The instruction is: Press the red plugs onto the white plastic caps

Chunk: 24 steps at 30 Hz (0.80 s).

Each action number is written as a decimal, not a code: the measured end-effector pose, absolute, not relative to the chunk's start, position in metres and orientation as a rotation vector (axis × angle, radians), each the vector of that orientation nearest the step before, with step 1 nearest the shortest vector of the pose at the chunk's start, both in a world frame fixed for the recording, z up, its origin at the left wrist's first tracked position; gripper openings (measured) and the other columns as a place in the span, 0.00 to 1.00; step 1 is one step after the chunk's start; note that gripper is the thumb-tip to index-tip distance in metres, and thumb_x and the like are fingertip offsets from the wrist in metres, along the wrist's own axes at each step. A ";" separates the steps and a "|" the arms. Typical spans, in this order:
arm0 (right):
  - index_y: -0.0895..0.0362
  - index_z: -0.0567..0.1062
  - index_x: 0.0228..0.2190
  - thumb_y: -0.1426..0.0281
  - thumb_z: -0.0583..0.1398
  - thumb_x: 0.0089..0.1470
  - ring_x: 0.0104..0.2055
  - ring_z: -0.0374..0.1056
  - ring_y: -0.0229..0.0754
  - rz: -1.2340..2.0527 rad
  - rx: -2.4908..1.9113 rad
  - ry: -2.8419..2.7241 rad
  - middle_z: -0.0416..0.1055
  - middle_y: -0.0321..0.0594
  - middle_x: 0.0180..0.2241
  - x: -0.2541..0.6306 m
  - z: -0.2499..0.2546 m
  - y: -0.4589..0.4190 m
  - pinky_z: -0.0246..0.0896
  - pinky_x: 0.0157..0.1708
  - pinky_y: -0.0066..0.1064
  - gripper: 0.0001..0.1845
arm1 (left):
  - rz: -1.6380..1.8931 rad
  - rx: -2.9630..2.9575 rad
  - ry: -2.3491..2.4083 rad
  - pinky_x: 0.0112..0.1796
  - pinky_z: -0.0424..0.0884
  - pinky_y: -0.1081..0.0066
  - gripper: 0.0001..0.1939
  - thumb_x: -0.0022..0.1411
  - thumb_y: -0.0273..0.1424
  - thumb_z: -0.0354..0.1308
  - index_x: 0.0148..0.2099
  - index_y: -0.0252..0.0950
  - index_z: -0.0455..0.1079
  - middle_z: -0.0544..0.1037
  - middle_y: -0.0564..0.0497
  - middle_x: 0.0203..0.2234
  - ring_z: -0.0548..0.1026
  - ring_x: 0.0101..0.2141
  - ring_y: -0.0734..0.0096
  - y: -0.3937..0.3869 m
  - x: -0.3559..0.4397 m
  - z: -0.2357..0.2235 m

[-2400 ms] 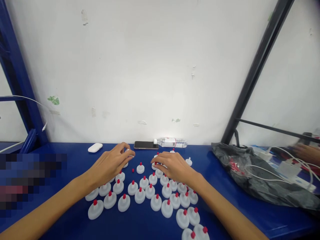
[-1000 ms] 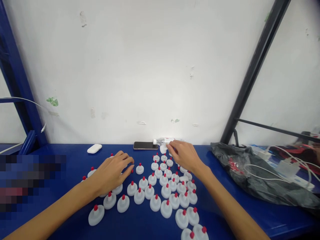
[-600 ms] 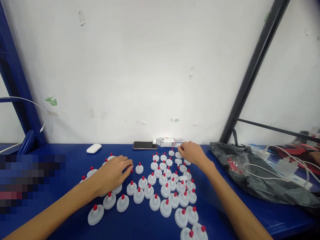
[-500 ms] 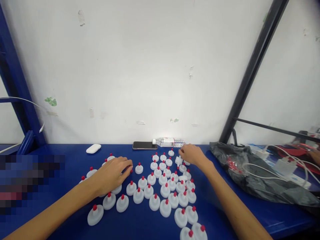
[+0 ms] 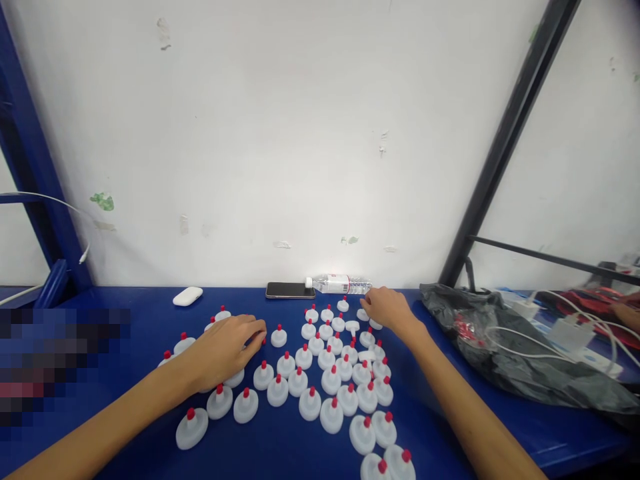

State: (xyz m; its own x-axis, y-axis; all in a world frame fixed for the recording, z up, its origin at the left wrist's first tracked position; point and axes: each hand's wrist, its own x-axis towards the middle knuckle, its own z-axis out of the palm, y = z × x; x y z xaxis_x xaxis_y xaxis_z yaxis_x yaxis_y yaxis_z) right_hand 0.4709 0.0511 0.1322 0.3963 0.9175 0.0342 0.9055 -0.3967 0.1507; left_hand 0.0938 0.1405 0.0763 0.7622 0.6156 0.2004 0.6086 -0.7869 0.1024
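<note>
White round caps with red tips (image 5: pixel 331 379) stand in loose rows on the blue table. My left hand (image 5: pixel 230 348) rests low among those on the left, its fingers curled together. A red tip (image 5: pixel 263 341) shows at its fingertips; the palm hides what lies beneath. Farther back on the right, my right hand (image 5: pixel 389 311) has its fingers closed at the top of a white cap (image 5: pixel 362 314), whose tip is hidden. Just in front of it, one cap (image 5: pixel 353 327) lies on its side. Another tipped-over cap (image 5: pixel 367 357) is nearer me.
A phone (image 5: pixel 290 291) and a clear bottle (image 5: pixel 337 284) lie against the wall. At the back left is a white earbud case (image 5: pixel 188 296). A grey plastic bag (image 5: pixel 520 373) with cables covers the right side. Another person's hand (image 5: pixel 627 313) shows at the right edge.
The white pieces by my right fingertips have separated: one cap now lies on its side in front, another stands under the fingers. My left hand has hardly moved.
</note>
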 end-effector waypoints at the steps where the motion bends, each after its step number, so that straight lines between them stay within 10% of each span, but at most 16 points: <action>1: 0.54 0.84 0.65 0.55 0.73 0.79 0.62 0.85 0.56 0.159 2.535 1.656 0.84 0.49 0.66 0.471 0.131 0.052 0.86 0.63 0.56 0.23 | 0.343 2.918 1.020 0.53 0.89 0.54 0.13 0.86 0.43 0.71 0.55 0.37 0.84 0.88 0.49 0.47 0.88 0.47 0.60 0.141 0.094 0.076; 24: 0.54 0.84 0.64 0.55 0.73 0.80 0.62 0.85 0.55 0.227 2.609 1.666 0.85 0.48 0.65 0.461 0.128 0.052 0.86 0.63 0.55 0.22 | 0.486 3.016 1.058 0.49 0.89 0.58 0.12 0.86 0.41 0.71 0.53 0.36 0.83 0.87 0.50 0.45 0.87 0.44 0.62 0.138 0.093 0.077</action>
